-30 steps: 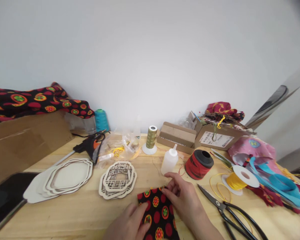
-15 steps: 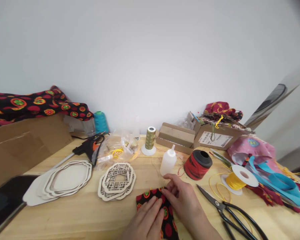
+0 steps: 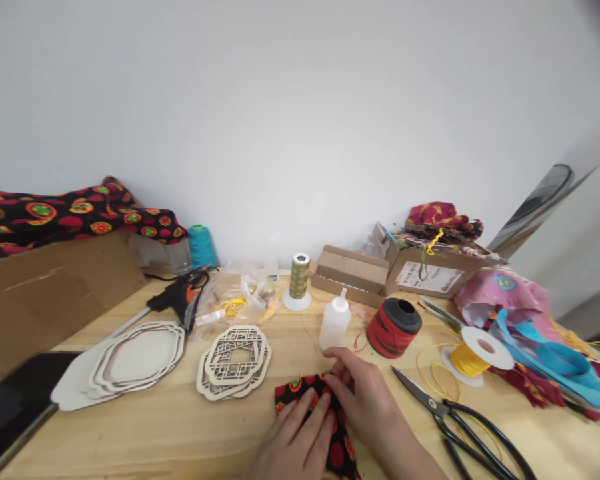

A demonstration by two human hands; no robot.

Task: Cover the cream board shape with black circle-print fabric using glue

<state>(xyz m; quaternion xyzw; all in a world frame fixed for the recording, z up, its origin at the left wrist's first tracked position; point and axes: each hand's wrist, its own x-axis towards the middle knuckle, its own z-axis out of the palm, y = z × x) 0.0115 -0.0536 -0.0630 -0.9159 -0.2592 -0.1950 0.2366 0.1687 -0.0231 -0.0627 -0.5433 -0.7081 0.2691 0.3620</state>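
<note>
A small piece of black fabric with red and yellow dots lies on the wooden table near the front edge. My left hand lies flat on it, fingers stretched out and pressing it down. My right hand rests on the fabric's right edge, with its fingers curled and pinching the cloth at the top corner. A white squeeze bottle stands just behind my right hand.
Black scissors lie at the right, by a yellow cord spool and a red-black spool. Wooden lattice discs, plain wooden frames and a glue gun sit left. Cardboard boxes line the back.
My left hand has slid forward onto the fabric and now covers most of it. My right hand has barely moved.
</note>
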